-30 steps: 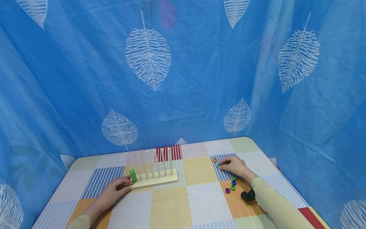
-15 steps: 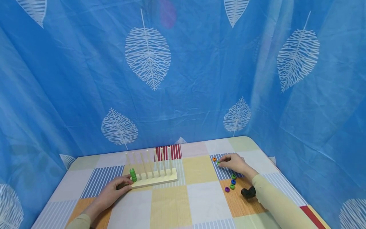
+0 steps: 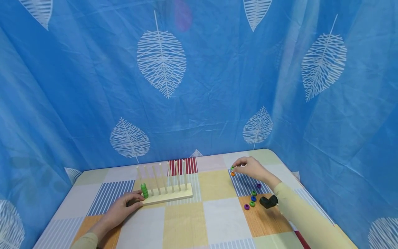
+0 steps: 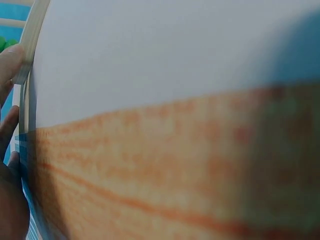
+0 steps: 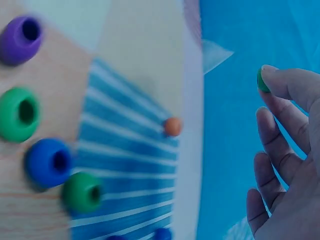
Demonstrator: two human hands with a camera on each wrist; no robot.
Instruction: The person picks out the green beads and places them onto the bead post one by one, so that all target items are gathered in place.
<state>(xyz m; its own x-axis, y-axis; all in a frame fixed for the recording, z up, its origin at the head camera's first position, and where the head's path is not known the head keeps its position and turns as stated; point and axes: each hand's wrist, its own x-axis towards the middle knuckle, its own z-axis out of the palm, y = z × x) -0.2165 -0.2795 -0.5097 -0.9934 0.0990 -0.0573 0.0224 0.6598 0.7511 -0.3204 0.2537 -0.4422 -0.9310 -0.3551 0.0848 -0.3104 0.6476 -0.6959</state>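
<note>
While my left hand (image 3: 127,204) grips the left end of a pale wooden rack (image 3: 171,198), thumb along its near edge, my right hand (image 3: 250,169) is well apart from it, toward the far right of the table (image 3: 220,218), pinching a small green bead (image 3: 232,168) between thumb and index finger. From my right wrist, the other three fingers show loosely bent, and that bead, half hidden by my fingertips, stands out against a blue curtain (image 3: 211,86). Seen from my head, it is just above an orange bead (image 3: 233,174) on a blue-striped patch of the patchwork cloth. Nearer me, below my right forearm, lie five more beads: a purple one (image 3: 259,185) set a little apart, then a loose line of green (image 3: 254,193), blue (image 3: 253,199), green and purple. On the rack seven thin pegs (image 3: 163,178) stand in a row; the leftmost carries a stack of green beads (image 3: 144,191), close to my left fingers. White leaf prints cover the curtain, and a black device (image 3: 268,201) sits at my right wrist.
</note>
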